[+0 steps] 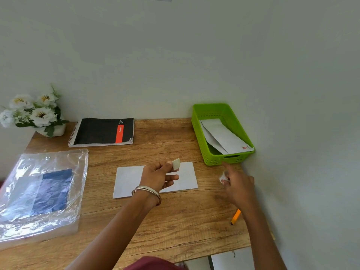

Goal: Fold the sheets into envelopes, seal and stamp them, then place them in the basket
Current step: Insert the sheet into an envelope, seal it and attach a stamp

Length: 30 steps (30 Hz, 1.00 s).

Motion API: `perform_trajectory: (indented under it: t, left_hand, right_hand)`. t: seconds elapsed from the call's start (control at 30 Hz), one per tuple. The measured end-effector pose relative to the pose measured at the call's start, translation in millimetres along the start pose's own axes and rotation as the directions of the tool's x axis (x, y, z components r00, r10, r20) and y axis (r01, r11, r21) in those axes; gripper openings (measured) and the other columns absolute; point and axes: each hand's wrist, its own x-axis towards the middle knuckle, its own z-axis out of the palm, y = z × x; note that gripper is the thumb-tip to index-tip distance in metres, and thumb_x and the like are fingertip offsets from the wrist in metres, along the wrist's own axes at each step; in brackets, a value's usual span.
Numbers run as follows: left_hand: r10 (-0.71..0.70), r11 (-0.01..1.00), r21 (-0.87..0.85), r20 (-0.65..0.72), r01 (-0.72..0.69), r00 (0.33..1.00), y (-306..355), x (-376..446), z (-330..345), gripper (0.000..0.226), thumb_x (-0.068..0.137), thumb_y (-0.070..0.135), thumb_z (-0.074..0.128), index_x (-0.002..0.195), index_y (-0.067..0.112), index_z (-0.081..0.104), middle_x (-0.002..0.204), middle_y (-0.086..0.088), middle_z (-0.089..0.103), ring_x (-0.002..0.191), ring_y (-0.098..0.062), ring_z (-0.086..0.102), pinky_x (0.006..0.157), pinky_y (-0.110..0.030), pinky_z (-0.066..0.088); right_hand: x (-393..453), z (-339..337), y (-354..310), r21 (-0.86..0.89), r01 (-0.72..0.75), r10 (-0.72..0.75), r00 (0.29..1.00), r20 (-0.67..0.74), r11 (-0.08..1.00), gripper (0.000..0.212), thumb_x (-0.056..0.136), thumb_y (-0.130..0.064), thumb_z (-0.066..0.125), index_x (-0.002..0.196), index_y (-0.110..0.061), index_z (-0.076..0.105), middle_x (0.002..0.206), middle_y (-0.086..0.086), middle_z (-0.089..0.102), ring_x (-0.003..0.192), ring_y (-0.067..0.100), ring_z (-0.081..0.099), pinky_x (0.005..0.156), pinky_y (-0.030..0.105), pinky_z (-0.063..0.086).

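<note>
A folded white envelope (126, 180) lies flat in the middle of the wooden desk (175, 215). Above it, my left hand (157, 175) pinches a small pale piece of tape (176, 163) between thumb and fingertips. To the right, my right hand (236, 185) is blurred and holds a small whitish roll (224, 177) just in front of the green basket (200, 131). In the basket lie white envelopes (224, 136), one with a red stamp at its near corner.
A clear plastic pack of sheets with blue paper (41, 191) lies at the left. A black spiral notebook (101, 132) and a pot of white flowers (33, 112) stand at the back. An orange pen (235, 216) lies near the right edge, by the wall.
</note>
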Motion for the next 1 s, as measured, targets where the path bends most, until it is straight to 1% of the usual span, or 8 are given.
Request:
perform_trajectory:
  t: [0.4, 0.5, 0.57, 0.63, 0.7, 0.77, 0.93, 1.0]
  left_hand:
    - [0.052, 0.996, 0.071, 0.035, -0.054, 0.998, -2, -1, -1, 0.017, 0.094, 0.019, 0.052, 0.096, 0.008, 0.065, 0.087, -0.008, 0.07, 0.065, -0.015, 0.063, 0.063, -0.029, 0.052]
    - [0.163, 0.968, 0.178, 0.076, -0.175, 0.984, -3, 4, -5, 0.014, 0.095, 0.017, 0.05, 0.093, 0.012, 0.063, 0.088, -0.004, 0.068, 0.067, -0.011, 0.064, 0.062, -0.026, 0.052]
    - [0.411, 0.826, 0.378, 0.101, -0.417, 0.906, -6, 8, -7, 0.011, 0.094, 0.015, 0.052, 0.088, 0.014, 0.061, 0.088, 0.001, 0.067, 0.066, -0.005, 0.062, 0.06, -0.02, 0.05]
    - [0.7, 0.496, 0.556, 0.197, -0.667, 0.686, -8, 11, -10, 0.011, 0.092, 0.015, 0.053, 0.085, 0.016, 0.061, 0.087, 0.006, 0.063, 0.071, -0.002, 0.058, 0.06, -0.011, 0.045]
    - [0.813, 0.187, 0.605, 0.346, -0.774, 0.468, -6, 10, -13, 0.012, 0.09, 0.021, 0.05, 0.087, 0.016, 0.061, 0.09, 0.003, 0.059, 0.075, -0.001, 0.053, 0.061, -0.011, 0.044]
    - [0.794, -0.008, 0.629, 0.476, -0.777, 0.378, -5, 8, -17, 0.014, 0.087, 0.028, 0.049, 0.091, 0.019, 0.06, 0.095, 0.006, 0.055, 0.077, -0.005, 0.052, 0.057, -0.018, 0.046]
    - [0.75, 0.334, 0.588, 0.308, -0.737, 0.586, -4, 0, -24, 0.008, 0.081, 0.038, 0.061, 0.085, 0.032, 0.059, 0.081, 0.014, 0.06, 0.073, -0.009, 0.057, 0.063, -0.03, 0.05]
    - [0.807, 0.146, 0.609, 0.382, -0.779, 0.45, -3, 3, -27, 0.007, 0.082, 0.023, 0.068, 0.087, 0.026, 0.065, 0.086, 0.005, 0.06, 0.073, -0.012, 0.055, 0.06, -0.029, 0.052]
  right_hand:
    - [-1, 33, 5, -0.284, -0.096, 0.053, 0.986, -0.156, 0.954, 0.034, 0.086, -0.015, 0.061, 0.119, -0.022, 0.056, 0.103, -0.005, 0.068, 0.104, 0.021, 0.056, 0.085, 0.04, 0.032]
    - [-10, 24, -10, 0.055, -0.074, 0.087, 0.95, -0.3, 0.996, 0.025, 0.087, -0.031, 0.065, 0.109, -0.018, 0.064, 0.102, -0.001, 0.069, 0.106, 0.022, 0.056, 0.088, 0.042, 0.04]
    - [-20, 9, -32, 0.601, 0.021, 0.151, 0.96, -0.234, 0.799, 0.019, 0.086, -0.034, 0.067, 0.096, -0.017, 0.068, 0.091, -0.004, 0.071, 0.09, 0.011, 0.064, 0.078, 0.038, 0.049]
    - [-28, -6, -58, 0.916, -0.094, 0.119, 0.992, 0.051, 0.391, 0.028, 0.086, -0.038, 0.064, 0.091, -0.011, 0.069, 0.083, 0.005, 0.074, 0.073, 0.01, 0.066, 0.067, 0.028, 0.05]
    - [-31, -13, -74, 0.956, -0.283, -0.009, 0.959, 0.285, 0.077, 0.039, 0.086, -0.041, 0.058, 0.096, -0.005, 0.068, 0.086, 0.016, 0.073, 0.069, 0.018, 0.066, 0.062, 0.027, 0.051]
    - [-29, -15, -83, 0.922, -0.374, -0.086, 0.926, 0.367, -0.097, 0.037, 0.086, -0.037, 0.059, 0.096, -0.003, 0.068, 0.086, 0.021, 0.072, 0.067, 0.021, 0.066, 0.06, 0.027, 0.053]
    - [-23, -18, -93, 0.931, -0.349, -0.106, 0.935, 0.338, -0.109, 0.014, 0.079, -0.006, 0.069, 0.093, -0.003, 0.069, 0.081, 0.017, 0.068, 0.064, 0.018, 0.065, 0.059, 0.024, 0.054]
    - [-21, -18, -93, 0.943, -0.325, -0.085, 0.944, 0.319, -0.074, 0.01, 0.082, -0.001, 0.066, 0.091, -0.003, 0.069, 0.08, 0.017, 0.07, 0.063, 0.019, 0.065, 0.059, 0.025, 0.054]
